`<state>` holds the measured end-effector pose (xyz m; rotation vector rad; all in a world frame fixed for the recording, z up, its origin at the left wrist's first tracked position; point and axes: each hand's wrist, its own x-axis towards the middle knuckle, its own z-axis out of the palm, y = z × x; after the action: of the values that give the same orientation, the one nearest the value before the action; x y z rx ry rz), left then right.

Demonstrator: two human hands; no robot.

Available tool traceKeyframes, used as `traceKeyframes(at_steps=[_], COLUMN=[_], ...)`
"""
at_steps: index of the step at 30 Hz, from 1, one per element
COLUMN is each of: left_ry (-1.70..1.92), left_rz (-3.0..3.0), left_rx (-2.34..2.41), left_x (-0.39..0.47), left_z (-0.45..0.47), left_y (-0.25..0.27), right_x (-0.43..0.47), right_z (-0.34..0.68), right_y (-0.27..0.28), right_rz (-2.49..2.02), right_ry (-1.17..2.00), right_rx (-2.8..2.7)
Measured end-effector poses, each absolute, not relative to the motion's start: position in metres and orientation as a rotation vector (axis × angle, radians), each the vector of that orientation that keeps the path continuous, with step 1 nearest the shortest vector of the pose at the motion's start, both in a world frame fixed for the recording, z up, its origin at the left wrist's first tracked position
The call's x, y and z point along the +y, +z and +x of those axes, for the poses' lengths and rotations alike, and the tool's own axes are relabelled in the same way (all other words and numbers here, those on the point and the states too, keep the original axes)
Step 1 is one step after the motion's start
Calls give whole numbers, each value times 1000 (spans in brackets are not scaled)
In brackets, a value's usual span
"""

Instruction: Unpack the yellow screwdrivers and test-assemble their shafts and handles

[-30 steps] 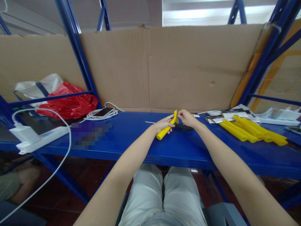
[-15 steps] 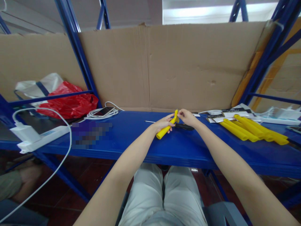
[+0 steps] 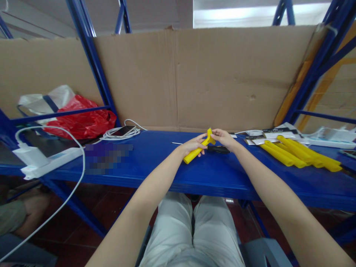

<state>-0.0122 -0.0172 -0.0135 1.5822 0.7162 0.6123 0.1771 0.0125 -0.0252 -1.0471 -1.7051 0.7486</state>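
Brown cardboard [image 3: 211, 78] walls off the back of a blue counter [image 3: 158, 167] framed by blue metal posts. At far left, a white power strip [image 3: 66, 157] carries a plugged-in adapter, with a red plastic bag [image 3: 83, 120] and a whitish bag [image 3: 65, 94] behind it. Next come a coiled white cable [image 3: 111, 137] around a dark phone and a pixelated patch hiding whatever lies there. Near the middle, the left hand [image 3: 194, 145] is closed around the yellow piece [image 3: 190, 156], held tilted above the counter, while the right hand [image 3: 223, 137] pinches its forked upper end between thumb and fingers. Just below the right hand lies a black handle [image 3: 219, 149]. Farther right, black-and-white packets [image 3: 256, 140] bear print too small to read; beside them lie several yellow tubes [image 3: 300, 151], then another white power strip [image 3: 324, 142].
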Motion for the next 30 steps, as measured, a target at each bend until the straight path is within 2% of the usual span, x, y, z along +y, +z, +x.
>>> traceKeyframes(at_steps=[20, 30], left_ry=[730, 781], left_rz=[1458, 1385], left_rx=[627, 643], left_x=[-19, -17], left_z=[-8, -5], left_y=[-13, -14], right_x=[9, 10], right_z=[174, 163], right_y=[-23, -28], right_rz=[-1096, -1249], right_ry=[751, 540], right_rx=[-1547, -1574])
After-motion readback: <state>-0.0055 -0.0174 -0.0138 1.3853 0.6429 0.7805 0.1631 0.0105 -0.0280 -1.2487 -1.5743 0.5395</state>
